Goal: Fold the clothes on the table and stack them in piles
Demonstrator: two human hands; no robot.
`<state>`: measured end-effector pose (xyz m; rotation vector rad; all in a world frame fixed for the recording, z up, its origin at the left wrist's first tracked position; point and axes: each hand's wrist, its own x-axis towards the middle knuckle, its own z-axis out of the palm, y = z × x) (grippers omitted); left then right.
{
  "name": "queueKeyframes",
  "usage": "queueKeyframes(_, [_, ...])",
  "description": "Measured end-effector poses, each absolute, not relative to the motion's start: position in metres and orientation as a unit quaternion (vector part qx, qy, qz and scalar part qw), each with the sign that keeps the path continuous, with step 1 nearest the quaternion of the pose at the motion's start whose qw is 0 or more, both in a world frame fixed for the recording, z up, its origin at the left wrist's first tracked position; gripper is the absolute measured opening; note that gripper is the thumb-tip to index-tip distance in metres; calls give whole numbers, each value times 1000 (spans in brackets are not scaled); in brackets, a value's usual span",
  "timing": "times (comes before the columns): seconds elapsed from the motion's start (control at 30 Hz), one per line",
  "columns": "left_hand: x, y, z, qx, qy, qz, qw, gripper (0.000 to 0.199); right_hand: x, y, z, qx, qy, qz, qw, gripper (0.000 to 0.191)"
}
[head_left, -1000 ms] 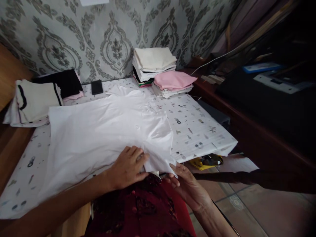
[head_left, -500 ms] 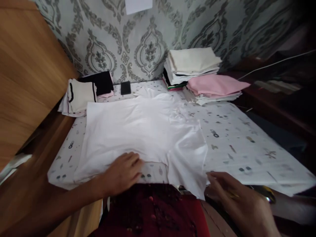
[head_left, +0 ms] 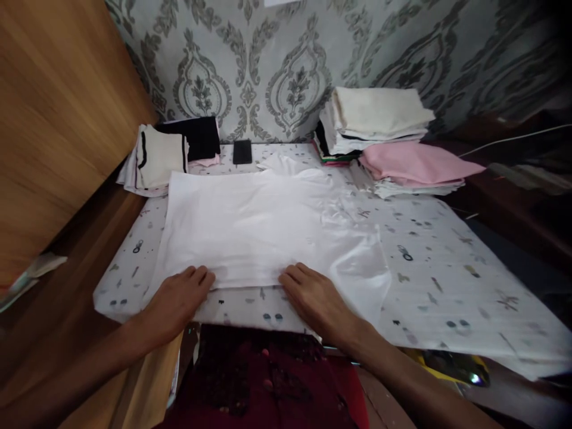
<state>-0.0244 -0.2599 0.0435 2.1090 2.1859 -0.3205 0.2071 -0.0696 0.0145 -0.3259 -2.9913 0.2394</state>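
Observation:
A white short-sleeved shirt (head_left: pixel 241 220) lies spread across the patterned cloth of the table, its hem to the left and a sleeve (head_left: pixel 357 268) reaching toward the near right. My left hand (head_left: pixel 185 292) is at the shirt's near edge, left of the middle, fingers curled down on the fabric. Farther right along that same edge, my right hand (head_left: pixel 310 295) has its fingers bent over the cloth close to the sleeve. Between the two hands the edge runs almost straight. My thumbs are mostly hidden beneath the hands.
Folded clothes (head_left: pixel 163 158) in cream and black stand at the back left, near a small black object (head_left: pixel 242 152). Two stacks sit at the back right, one topped with cream cloth (head_left: pixel 379 110), the other with pink cloth (head_left: pixel 415 164). A wooden panel (head_left: pixel 67 107) rises at the left.
My right hand has moved left from beyond the sleeve onto the shirt's near edge. My left hand has shifted left along it. The edge between them is straighter, and the view has tilted slightly.

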Motion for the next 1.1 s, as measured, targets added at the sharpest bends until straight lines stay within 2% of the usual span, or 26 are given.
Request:
queueKeyframes(0.13, [-31,-272,52,701,700,-84,107,40,213,-67,18,-84,-985,138,54,18])
queueKeyframes(0.3, [-33,-274,72,688,687,-85,216,23,217,-64,34,-48,-956,289,14,18])
queueKeyframes(0.4, [-22,-259,78,675,699,-20,238,14,208,-61,41,-37,-938,343,19,19])
queueKeyframes(0.47, [-18,-247,75,666,719,14,197,19,195,-59,40,-15,-945,324,50,21])
queueKeyframes(0.57, [-28,-233,64,640,761,-2,107,24,171,-59,33,36,-956,278,83,20])
queueKeyframes(0.7, [-79,-238,52,508,860,19,47,26,135,-79,24,109,-966,228,57,16])
queueKeyframes(0.8, [-116,-252,47,403,913,36,62,20,108,-109,23,157,-974,160,43,18])
queueKeyframes(0.93, [-132,-263,41,336,933,64,109,20,74,-150,25,208,-970,90,86,15])
queueKeyframes(1.1, [-142,-256,32,326,925,126,151,18,43,-172,20,204,-972,97,67,17])
